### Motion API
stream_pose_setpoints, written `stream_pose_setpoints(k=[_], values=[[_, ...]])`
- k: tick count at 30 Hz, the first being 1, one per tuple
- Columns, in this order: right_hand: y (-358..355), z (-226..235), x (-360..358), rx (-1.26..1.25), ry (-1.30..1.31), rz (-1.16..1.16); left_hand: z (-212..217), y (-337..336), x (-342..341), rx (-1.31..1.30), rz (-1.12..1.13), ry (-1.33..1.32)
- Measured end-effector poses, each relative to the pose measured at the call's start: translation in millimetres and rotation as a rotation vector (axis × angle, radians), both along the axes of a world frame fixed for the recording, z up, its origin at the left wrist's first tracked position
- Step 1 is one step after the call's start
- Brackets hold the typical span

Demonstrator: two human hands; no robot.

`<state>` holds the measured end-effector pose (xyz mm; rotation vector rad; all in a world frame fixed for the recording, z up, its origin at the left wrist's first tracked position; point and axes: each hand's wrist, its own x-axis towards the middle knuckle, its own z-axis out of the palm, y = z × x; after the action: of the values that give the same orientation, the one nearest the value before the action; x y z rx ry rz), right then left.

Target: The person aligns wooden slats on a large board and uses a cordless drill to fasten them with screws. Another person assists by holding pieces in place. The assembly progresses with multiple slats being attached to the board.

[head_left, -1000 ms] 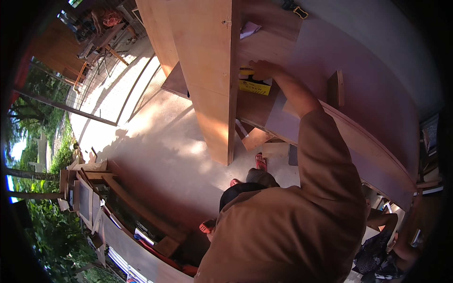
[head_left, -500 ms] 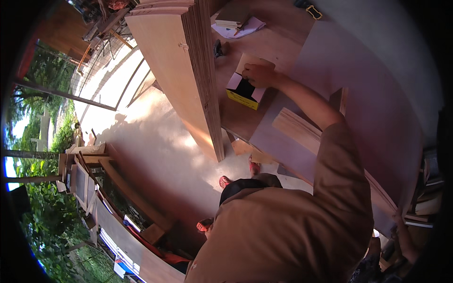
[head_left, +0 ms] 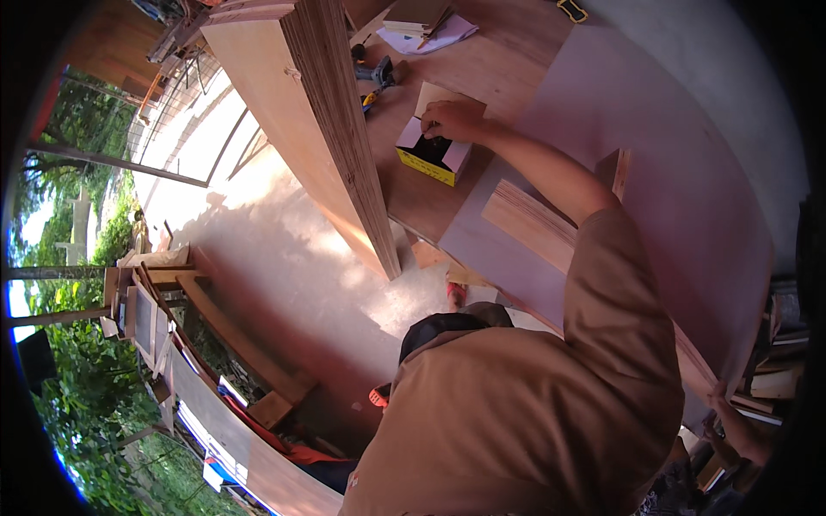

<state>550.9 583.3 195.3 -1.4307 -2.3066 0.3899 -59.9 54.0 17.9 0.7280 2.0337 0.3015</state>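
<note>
My right hand (head_left: 454, 120) reaches over an opened cardboard box (head_left: 428, 166) with a yellow label on its front side. Its fingers are curled and pinched together at the box's opening; what they hold, if anything, is too small to make out. Inside, the box looks dark, and its flap (head_left: 437, 93) stands up behind the hand. My left hand is hidden by my brown-shirted body. An orange object (head_left: 379, 396) pokes out at the left of the shirt; what holds it does not show.
A tall stack of plywood panels (head_left: 323, 112) leans left of the box. Behind it lie a grey power tool (head_left: 376, 70), papers (head_left: 430, 38) and a yellow-black tool (head_left: 572, 10). Plywood strips (head_left: 529, 222) lie under my forearm. Another person's arm (head_left: 744, 430) touches a board at lower right.
The view has shifted slightly, bringing the grey power tool into sight behind the panels. My right hand stays at the box, its fingers now lower into the opening.
</note>
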Motion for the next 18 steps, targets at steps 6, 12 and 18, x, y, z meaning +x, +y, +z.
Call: stream_pose_setpoints(k=[6,12,18], values=[[-25.5,36.2,4.0,-0.450,0.894,-0.458,-15.3,-7.8,-7.4,0.042,-0.014,-0.033],[-107.4,77.9,-21.2,-0.612,1.739,-0.459,-29.1,-24.5,-29.6,0.068,-0.031,-0.068],[-275.3,68.4,-76.0,-0.675,1.946,-0.300,-45.7,-32.6,-54.3,0.028,-0.132,-0.110]])
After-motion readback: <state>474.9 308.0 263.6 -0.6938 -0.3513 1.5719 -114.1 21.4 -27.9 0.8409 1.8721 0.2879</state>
